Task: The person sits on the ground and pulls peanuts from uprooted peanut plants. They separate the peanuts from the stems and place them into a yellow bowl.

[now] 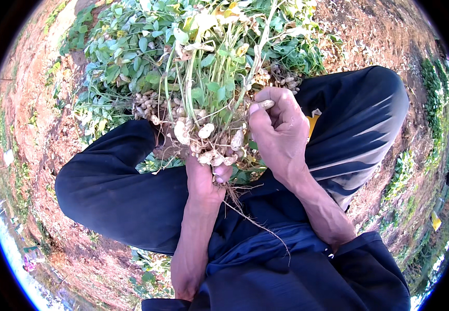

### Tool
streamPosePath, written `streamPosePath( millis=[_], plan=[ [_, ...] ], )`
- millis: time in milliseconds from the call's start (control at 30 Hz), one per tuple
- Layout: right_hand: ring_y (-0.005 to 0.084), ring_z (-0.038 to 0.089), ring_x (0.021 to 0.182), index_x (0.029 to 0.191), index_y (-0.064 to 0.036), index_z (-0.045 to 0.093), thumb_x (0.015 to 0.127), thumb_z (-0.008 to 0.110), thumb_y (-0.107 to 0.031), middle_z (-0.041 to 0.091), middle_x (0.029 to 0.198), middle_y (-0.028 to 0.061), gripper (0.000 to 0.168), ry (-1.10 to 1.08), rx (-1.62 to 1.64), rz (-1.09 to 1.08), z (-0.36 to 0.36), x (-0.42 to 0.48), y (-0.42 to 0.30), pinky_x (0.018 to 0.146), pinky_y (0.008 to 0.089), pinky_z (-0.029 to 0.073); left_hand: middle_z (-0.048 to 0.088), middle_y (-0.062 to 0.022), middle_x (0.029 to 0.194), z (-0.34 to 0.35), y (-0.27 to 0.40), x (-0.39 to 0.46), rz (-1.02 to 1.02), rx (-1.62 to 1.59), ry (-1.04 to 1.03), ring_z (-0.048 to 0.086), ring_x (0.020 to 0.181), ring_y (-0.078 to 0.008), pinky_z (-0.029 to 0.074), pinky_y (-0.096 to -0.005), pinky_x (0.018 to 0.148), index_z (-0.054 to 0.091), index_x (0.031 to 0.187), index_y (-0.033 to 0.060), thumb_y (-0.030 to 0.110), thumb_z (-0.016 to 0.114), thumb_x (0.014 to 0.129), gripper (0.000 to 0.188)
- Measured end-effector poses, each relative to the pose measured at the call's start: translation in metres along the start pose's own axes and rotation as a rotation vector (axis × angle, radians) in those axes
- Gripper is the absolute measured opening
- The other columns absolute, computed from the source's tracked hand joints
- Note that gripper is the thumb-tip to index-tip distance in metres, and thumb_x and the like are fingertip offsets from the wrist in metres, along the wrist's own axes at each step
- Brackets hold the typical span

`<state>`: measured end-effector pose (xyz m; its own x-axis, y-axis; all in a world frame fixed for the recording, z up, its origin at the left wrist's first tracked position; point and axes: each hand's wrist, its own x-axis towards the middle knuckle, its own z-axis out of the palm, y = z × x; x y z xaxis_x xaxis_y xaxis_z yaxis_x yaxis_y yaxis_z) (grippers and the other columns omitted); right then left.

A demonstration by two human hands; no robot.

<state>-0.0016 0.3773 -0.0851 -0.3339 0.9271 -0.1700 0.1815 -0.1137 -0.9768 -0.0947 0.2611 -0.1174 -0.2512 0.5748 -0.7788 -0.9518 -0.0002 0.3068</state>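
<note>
My left hand (205, 175) is closed around the root end of an uprooted peanut plant, under a cluster of peanut pods (207, 145). Thin roots (257, 223) trail from that hand across my lap. Green and yellowing stems (189, 87) rise from the pods, away from me. To the right of the cluster, my right hand (279, 128) pinches a single peanut pod (266, 103) between thumb and bent forefinger. Whether that pod is still attached to the plant I cannot tell.
A leafy heap of peanut plants (127, 50) lies in front of me, with more pods (146, 105) at its left near edge and others (290, 82) at its right. My bent legs in dark trousers (119, 194) flank the work. Reddish soil (364, 35) surrounds me.
</note>
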Motion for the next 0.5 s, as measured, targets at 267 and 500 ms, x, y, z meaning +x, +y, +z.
streamPosePath(
  millis=[267, 500],
  plan=[
    [0.0116, 0.053, 0.05, 0.104, -0.001, 0.056, 0.099, 0.043, -0.013, 0.06, 0.086, 0.0117, 0.018, -0.252, 0.565, 0.305, -0.023, 0.03, -0.029, 0.038, 0.0198, 0.034, 0.06, -0.0079, 0.08, -0.017, 0.005, -0.002, -0.079, -0.217, -0.17, 0.042, 0.045, -0.0062, 0.029, -0.0206, 0.037, 0.056, 0.103, 0.0017, 0.034, 0.045, 0.1, 0.034],
    [0.0043, 0.052, 0.056, 0.1, 0.001, 0.061, 0.097, 0.056, -0.013, 0.061, 0.078, 0.004, 0.014, -0.538, 0.298, 0.245, -0.02, -0.018, -0.026, 0.044, 0.0178, 0.038, 0.06, -0.0104, 0.083, -0.016, 0.017, 0.0, -0.196, -0.405, -0.291, 0.041, 0.044, -0.006, 0.031, -0.021, 0.035, 0.055, 0.108, -0.0007, 0.037, 0.042, 0.102, 0.04]
  ],
)
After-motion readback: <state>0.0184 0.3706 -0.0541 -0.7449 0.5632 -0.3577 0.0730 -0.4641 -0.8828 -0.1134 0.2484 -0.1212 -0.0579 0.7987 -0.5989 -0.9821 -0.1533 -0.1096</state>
